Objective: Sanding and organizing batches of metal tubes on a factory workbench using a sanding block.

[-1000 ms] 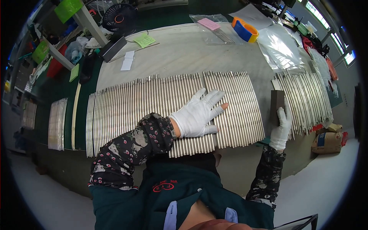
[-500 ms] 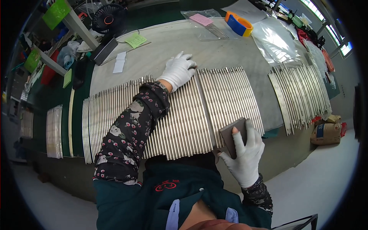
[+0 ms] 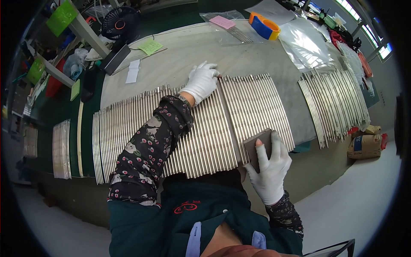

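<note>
Thin silvery metal rods [image 3: 201, 145] lie side by side in a wide row before me, with a narrow gap dividing them. At the far end of the rods beside this gap is my left hand [image 3: 201, 83], in a white glove, its fingers bent and closed on a rod's end; the exact grip is partly hidden. My right hand [image 3: 270, 175], also in a white glove with bare fingertips, grips a flat grey block [image 3: 258, 150]. That block is tilted over the near ends of the right-hand rods [image 3: 261, 107].
To the right lies another bunch of rods [image 3: 334, 107]. Beyond are a plastic sheet [image 3: 306, 49], an orange-and-blue ring [image 3: 264, 26] and a bag with a pink note [image 3: 222, 22]. A small black fan [image 3: 120, 23] stands far left, and a wrapped bundle [image 3: 62, 147] lies left.
My right hand and the grey block have shifted slightly left and up. My left hand stays at the far rod ends, with only a slight shift.
</note>
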Motion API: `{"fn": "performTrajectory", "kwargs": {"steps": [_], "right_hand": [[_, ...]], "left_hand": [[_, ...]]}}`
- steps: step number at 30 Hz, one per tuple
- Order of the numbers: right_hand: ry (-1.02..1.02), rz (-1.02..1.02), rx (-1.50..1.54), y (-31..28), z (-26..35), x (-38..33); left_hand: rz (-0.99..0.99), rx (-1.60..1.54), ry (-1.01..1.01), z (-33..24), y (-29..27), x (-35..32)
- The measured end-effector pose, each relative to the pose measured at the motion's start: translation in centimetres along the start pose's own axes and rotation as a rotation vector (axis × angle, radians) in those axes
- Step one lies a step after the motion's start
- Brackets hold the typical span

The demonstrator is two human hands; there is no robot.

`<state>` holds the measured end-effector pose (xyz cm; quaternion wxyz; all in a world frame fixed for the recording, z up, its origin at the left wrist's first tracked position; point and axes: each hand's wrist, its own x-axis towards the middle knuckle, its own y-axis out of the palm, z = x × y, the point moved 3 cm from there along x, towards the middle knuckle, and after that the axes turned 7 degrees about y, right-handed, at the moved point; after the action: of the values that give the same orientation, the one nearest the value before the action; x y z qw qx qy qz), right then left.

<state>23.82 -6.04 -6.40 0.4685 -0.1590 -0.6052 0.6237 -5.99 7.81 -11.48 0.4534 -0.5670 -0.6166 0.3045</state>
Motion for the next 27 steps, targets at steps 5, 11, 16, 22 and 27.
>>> {"fn": "performTrajectory", "kwargs": {"steps": [5, 11, 16, 22, 27], "right_hand": [[-0.001, -0.037, 0.016, 0.4, -0.2, -0.5], [-0.015, -0.106, 0.007, 1.3, -0.6, -1.3], [-0.019, -0.127, -0.012, 2.1, -1.2, -1.9], [-0.037, -0.177, -0.002, 1.3, -0.6, -1.5], [-0.003, -0.093, 0.141, -0.7, -0.9, 0.4]], "left_hand": [[-0.036, -0.041, -0.059, -0.2, -0.3, 0.0], [-0.077, -0.485, -0.174, -1.7, -2.6, -0.6], [-0.114, -0.893, -0.279, -3.9, -5.2, -1.5], [-0.152, -0.993, -0.286, -5.2, -8.5, -2.1], [-0.158, -0.986, -0.214, -6.5, -9.6, -2.8]]}}
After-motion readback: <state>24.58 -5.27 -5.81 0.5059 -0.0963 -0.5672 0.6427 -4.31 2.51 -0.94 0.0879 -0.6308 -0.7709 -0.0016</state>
